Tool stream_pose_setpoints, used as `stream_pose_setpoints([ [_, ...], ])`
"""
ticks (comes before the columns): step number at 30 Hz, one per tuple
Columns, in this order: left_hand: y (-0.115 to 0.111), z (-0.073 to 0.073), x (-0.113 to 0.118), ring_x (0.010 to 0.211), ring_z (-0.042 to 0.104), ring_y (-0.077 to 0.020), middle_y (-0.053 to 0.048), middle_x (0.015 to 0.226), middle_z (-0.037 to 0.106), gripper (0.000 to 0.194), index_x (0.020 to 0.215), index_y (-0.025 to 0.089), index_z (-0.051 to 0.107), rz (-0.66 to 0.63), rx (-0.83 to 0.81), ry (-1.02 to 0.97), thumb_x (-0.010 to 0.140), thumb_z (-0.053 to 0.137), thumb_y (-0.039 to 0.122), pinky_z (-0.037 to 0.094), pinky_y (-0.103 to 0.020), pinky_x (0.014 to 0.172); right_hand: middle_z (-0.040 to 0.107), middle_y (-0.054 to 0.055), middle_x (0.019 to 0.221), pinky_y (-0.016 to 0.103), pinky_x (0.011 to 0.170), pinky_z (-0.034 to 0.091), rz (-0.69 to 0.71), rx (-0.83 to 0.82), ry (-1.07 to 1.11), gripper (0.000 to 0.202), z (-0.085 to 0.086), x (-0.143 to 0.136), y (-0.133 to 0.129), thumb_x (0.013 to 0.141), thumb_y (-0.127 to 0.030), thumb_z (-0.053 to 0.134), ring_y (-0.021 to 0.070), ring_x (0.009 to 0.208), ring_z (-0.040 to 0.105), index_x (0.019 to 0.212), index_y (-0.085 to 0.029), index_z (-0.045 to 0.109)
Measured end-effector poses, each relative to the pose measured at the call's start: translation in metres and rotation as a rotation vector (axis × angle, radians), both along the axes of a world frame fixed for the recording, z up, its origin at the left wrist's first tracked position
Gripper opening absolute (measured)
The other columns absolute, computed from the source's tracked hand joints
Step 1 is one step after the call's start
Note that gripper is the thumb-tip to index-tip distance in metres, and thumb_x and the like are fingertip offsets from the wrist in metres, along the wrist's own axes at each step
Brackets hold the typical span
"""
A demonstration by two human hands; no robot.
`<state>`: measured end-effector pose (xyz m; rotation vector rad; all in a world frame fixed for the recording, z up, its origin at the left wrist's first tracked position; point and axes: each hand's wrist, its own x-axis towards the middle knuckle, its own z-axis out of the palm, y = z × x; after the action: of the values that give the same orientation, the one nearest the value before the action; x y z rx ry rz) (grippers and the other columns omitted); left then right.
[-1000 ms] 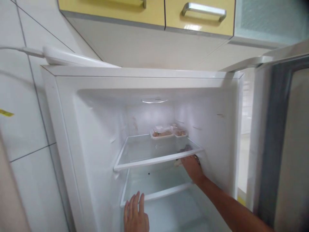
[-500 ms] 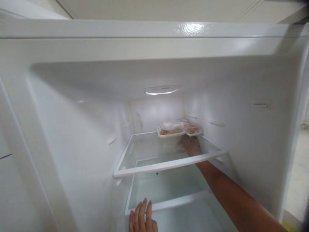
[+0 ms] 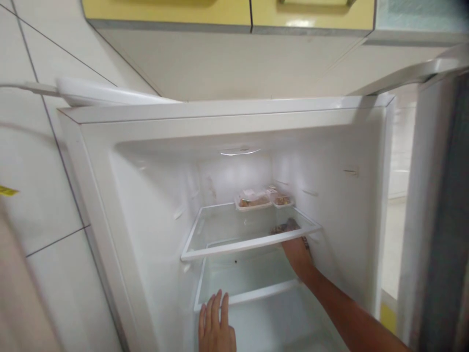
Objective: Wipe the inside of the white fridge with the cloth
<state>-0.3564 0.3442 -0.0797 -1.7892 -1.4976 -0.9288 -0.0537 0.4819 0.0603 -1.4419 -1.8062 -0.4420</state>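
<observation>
The fridge (image 3: 110, 161) stands open, white inside, with its door (image 3: 432, 205) swung out at 3 o'clock. Two glass shelves show in the middle.

The right hand (image 3: 297, 252) reaches in from 5 o'clock. It sits just under the front right corner of the upper glass shelf (image 3: 234, 230) and touches the white front bar there. Its fingers curl up around the bar, so it looks like it grips the shelf edge. A dark bit shows through the glass right above it; it may be the fingertips, but I cannot tell for sure.

The left hand (image 3: 216, 327) is down at 6 o'clock. It is open and flat, fingers together and pointing up. It rests at the front bar of the lower glass shelf (image 3: 249, 293), near that shelf's left end. It holds nothing.

The upper shelf's long side runs from left to right, from 9 o'clock to 3 o'clock. The right hand is the nearer one to it. The left hand is lower, well apart from the right.

At the back of the upper shelf, toward 12 o'clock from the right hand, sit two small clear food trays (image 3: 252, 200). They lie side by side and touch. Something brown is in them, too small to name. The lower shelf looks bare.

Yellow cupboards (image 3: 164, 10) hang above the fridge.
</observation>
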Motion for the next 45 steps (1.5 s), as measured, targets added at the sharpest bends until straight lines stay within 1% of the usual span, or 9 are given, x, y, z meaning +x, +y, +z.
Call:
stream_pose_setpoints([
  [10, -0.014, 0.02, 0.005, 0.138, 0.046, -0.0274, -0.01, 0.145, 0.056, 0.073, 0.145, 0.02, 0.046, -0.018, -0.015, 0.0, 0.074, 0.057, 0.01, 0.024, -0.05, 0.125, 0.072, 0.011, 0.121, 0.04, 0.089, 0.05, -0.237, -0.174, -0.109, 0.047, -0.046, 0.008, -0.081, 0.084, -0.017, 0.057, 0.0293, 0.115, 0.063, 0.129, -0.029, 0.065],
  [16, -0.023, 0.035, 0.011, 0.137, 0.047, -0.0271, -0.011, 0.144, 0.058, 0.066, 0.139, 0.017, 0.053, -0.02, -0.06, -0.02, 0.074, 0.057, 0.011, 0.025, -0.05, 0.125, 0.069, 0.013, 0.129, 0.035, 0.093, 0.052, -0.034, -0.301, 0.22, 0.062, -0.058, 0.019, -0.107, 0.071, -0.017, 0.06, 0.0287, 0.121, 0.063, 0.132, -0.024, 0.063],
  [19, -0.026, 0.041, 0.012, 0.136, 0.048, -0.0266, -0.011, 0.143, 0.059, 0.065, 0.137, 0.016, 0.056, -0.008, -0.089, -0.001, 0.073, 0.057, 0.01, 0.025, -0.049, 0.125, 0.073, 0.01, 0.122, 0.036, 0.096, 0.052, 0.211, -0.405, 0.491, 0.056, -0.044, 0.024, -0.121, 0.069, -0.02, 0.053, 0.0263, 0.116, 0.067, 0.123, -0.022, 0.067],
  [22, -0.029, 0.044, 0.011, 0.136, 0.048, -0.0271, -0.011, 0.143, 0.059, 0.066, 0.138, 0.016, 0.057, 0.0, -0.109, 0.019, 0.072, 0.058, 0.011, 0.026, -0.049, 0.124, 0.078, 0.006, 0.095, 0.034, 0.079, 0.057, 0.39, -0.554, 0.872, 0.045, -0.028, 0.026, -0.14, 0.074, -0.035, 0.049, 0.0237, 0.09, 0.073, 0.112, -0.02, 0.067],
  [27, -0.03, 0.044, 0.011, 0.138, 0.047, -0.027, -0.012, 0.146, 0.057, 0.069, 0.141, 0.015, 0.055, 0.021, -0.118, 0.05, 0.072, 0.057, 0.01, 0.025, -0.049, 0.125, 0.075, 0.006, 0.084, 0.036, 0.075, 0.057, 0.395, -0.485, 1.414, 0.048, 0.003, 0.022, -0.174, 0.069, -0.057, 0.058, 0.026, 0.081, 0.072, 0.098, -0.019, 0.064],
  [34, -0.027, 0.038, 0.009, 0.139, 0.045, -0.0276, -0.012, 0.146, 0.056, 0.07, 0.142, 0.015, 0.053, 0.027, -0.109, 0.075, 0.072, 0.057, 0.012, 0.025, -0.05, 0.125, 0.071, 0.013, 0.109, 0.043, 0.093, 0.05, 0.189, 0.18, 0.975, 0.043, 0.094, 0.033, -0.188, 0.08, -0.048, 0.059, 0.0306, 0.105, 0.064, 0.108, -0.017, 0.065],
  [38, -0.027, 0.038, 0.01, 0.139, 0.045, -0.027, -0.012, 0.146, 0.057, 0.07, 0.14, 0.016, 0.056, 0.026, -0.113, 0.058, 0.07, 0.057, 0.011, 0.025, -0.049, 0.125, 0.069, 0.015, 0.113, 0.044, 0.097, 0.048, 0.2, 0.285, 0.743, 0.039, 0.12, 0.034, -0.166, 0.08, -0.039, 0.054, 0.0301, 0.106, 0.062, 0.111, -0.017, 0.065],
  [40, -0.027, 0.039, 0.01, 0.139, 0.046, -0.0266, -0.011, 0.146, 0.057, 0.07, 0.14, 0.015, 0.056, 0.036, -0.124, 0.051, 0.07, 0.057, 0.011, 0.025, -0.048, 0.125, 0.07, 0.013, 0.108, 0.043, 0.094, 0.05, 0.207, 0.217, 0.779, 0.039, 0.108, 0.028, -0.156, 0.08, -0.038, 0.051, 0.0291, 0.101, 0.063, 0.11, -0.018, 0.066],
  [45, -0.027, 0.037, 0.009, 0.139, 0.045, -0.0268, -0.01, 0.148, 0.056, 0.071, 0.142, 0.016, 0.054, 0.038, -0.125, 0.061, 0.07, 0.058, 0.012, 0.022, -0.048, 0.126, 0.074, 0.011, 0.107, 0.04, 0.085, 0.055, 0.142, 0.101, 1.301, 0.05, 0.033, 0.003, -0.137, 0.086, -0.052, 0.045, 0.0274, 0.1, 0.068, 0.118, -0.019, 0.064],
])
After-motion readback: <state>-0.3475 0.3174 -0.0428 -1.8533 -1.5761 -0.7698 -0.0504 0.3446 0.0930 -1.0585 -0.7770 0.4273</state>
